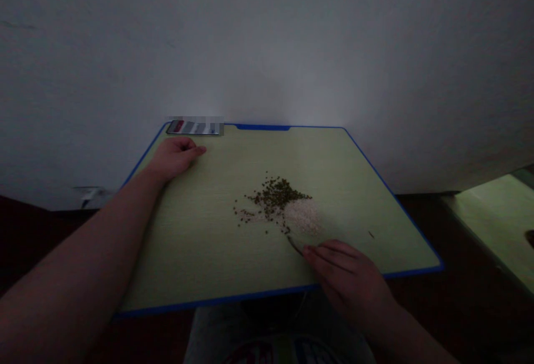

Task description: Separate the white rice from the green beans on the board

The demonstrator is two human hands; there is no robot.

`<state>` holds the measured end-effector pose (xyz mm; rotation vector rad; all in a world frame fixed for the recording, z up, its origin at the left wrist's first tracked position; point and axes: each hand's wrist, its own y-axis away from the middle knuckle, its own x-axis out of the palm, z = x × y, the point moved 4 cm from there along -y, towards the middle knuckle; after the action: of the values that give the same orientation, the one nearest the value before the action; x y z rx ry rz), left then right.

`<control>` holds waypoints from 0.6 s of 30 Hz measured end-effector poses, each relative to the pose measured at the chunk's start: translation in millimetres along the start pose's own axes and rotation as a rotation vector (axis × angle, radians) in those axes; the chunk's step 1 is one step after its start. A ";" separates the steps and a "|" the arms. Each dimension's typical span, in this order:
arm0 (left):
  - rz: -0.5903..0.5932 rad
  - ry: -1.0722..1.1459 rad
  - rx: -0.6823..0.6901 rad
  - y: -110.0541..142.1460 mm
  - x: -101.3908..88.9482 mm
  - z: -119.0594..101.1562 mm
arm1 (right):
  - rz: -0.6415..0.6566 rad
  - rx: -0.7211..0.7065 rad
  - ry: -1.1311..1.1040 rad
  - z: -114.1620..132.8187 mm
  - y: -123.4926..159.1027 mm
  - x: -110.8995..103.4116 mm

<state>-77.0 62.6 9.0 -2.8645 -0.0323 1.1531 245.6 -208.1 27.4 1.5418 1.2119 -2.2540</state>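
My right hand (pixel 348 272) grips a thin, dark, curved tool (pixel 295 245), whose tip reaches the near edge of the grains. Most of the tool is hidden by my fingers, so its exact kind does not show. A heap of small dark green beans (pixel 278 190) lies mid-table, with loose beans scattered to its left. Touching it on the near right is a pile of pale, rice-like grains (pixel 303 216). Resting on the table's left side, my left hand (pixel 175 158) is curled closed, apart from the grains, with nothing visible in it.
The light table (pixel 200 264) has a blue rim and stands against a grey wall (pixel 267 47). A phone (pixel 195 127) lies at the far left corner. Toward the right sits a small dark sliver (pixel 371 234). Another pale surface (pixel 496 219) shows at far right.
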 end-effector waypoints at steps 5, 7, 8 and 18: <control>0.015 0.000 0.023 0.0 0.3 -0.3 | -0.001 0.037 0.039 -4.9 2.1 -0.9; 0.014 -0.002 0.027 -0.1 0.0 -0.6 | -0.008 0.041 0.046 -5.9 0.8 -0.5; 0.012 -0.007 0.024 -0.2 -0.2 -0.7 | -0.009 0.037 0.044 -5.8 -0.2 -0.2; -0.020 -0.015 0.009 -2.6 0.0 2.5 | -0.002 0.021 0.009 -2.0 -2.0 0.9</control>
<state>-78.8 65.3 7.4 -2.8411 -0.0566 1.1682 245.5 -205.2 27.4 1.5607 1.1963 -2.2701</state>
